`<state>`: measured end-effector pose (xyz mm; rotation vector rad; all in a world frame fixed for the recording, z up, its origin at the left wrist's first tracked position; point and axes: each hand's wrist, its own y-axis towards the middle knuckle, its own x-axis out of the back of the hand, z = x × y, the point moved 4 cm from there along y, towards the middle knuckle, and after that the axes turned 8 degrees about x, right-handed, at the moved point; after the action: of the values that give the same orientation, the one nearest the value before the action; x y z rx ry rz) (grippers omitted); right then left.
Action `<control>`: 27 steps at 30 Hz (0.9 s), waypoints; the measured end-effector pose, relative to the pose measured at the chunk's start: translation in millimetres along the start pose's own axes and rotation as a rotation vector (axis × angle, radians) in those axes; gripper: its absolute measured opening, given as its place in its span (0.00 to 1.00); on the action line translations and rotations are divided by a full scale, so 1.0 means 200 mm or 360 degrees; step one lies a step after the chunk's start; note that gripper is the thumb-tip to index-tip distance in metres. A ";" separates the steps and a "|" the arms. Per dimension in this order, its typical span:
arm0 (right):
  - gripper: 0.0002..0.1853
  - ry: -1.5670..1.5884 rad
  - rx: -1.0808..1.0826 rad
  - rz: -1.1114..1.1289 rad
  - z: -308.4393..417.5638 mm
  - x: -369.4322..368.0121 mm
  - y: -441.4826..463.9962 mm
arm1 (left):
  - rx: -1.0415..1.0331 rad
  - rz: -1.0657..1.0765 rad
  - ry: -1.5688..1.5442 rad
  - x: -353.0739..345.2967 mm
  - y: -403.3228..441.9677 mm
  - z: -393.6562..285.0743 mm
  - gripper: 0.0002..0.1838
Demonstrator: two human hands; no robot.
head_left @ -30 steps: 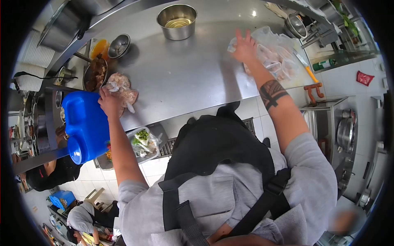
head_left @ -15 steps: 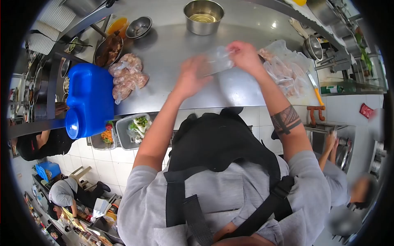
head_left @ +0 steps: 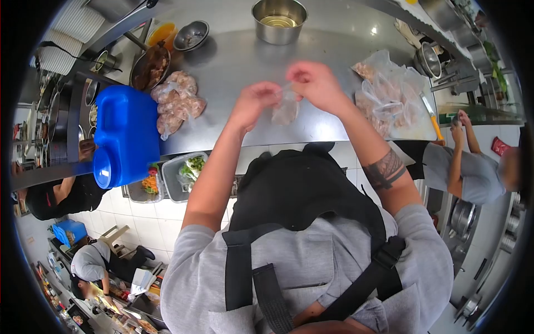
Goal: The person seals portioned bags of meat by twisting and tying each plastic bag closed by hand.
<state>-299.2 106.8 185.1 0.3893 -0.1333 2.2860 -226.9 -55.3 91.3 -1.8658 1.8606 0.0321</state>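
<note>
Between my two hands, over the steel table (head_left: 233, 61), hangs a small clear plastic bag (head_left: 285, 109). My left hand (head_left: 256, 101) pinches the bag's upper left edge with curled fingers. My right hand (head_left: 312, 84) grips the top of it on the other side, its fingers slightly blurred. Whether the bag has anything inside is hard to make out. To the right of my hands, a large clear bag of raw meat pieces (head_left: 384, 100) lies spread on a white cutting board (head_left: 414, 129). Left of them sit tied bags of raw meat (head_left: 179, 100).
A steel pot with yellowish liquid (head_left: 279, 25) stands at the back. A blue jug (head_left: 125, 133) stands at the left edge, near metal bowls (head_left: 191, 37). An orange-handled knife (head_left: 434, 119) rests on the board. Co-workers (head_left: 467, 161) are to the right and left.
Both hands have drawn closer together, and the plastic bag now hangs down between them instead of stretching sideways. The co-worker on the right has shifted position.
</note>
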 end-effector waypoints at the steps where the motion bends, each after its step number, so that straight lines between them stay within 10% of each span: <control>1: 0.08 -0.0042 -0.0011 -0.0055 0.02 0.02 -0.02 | -0.0023 -0.0082 -0.0064 0.02 0.00 0.01 0.11; 5: 0.11 -0.0631 0.0499 -0.0129 -0.02 0.10 -0.07 | -0.0137 -0.0387 -0.0067 0.04 -0.08 -0.07 0.08; 10: 0.09 -0.1086 0.0672 0.0037 0.02 0.09 -0.12 | -0.0789 -0.0658 0.1485 -0.04 -0.20 -0.26 0.11; 13: 0.06 -0.1357 0.0555 0.0024 0.01 0.11 -0.11 | -0.0639 -0.0593 0.1998 -0.07 -0.18 -0.26 0.11; 27: 0.09 -0.0386 0.0267 -0.0298 0.01 0.17 -0.14 | -0.0667 -0.0733 0.1746 -0.18 -0.21 -0.40 0.07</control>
<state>-300.0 150.2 196.6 0.7358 -0.0255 2.0649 -216.4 -52.7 188.5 -2.9206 2.0501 -1.0129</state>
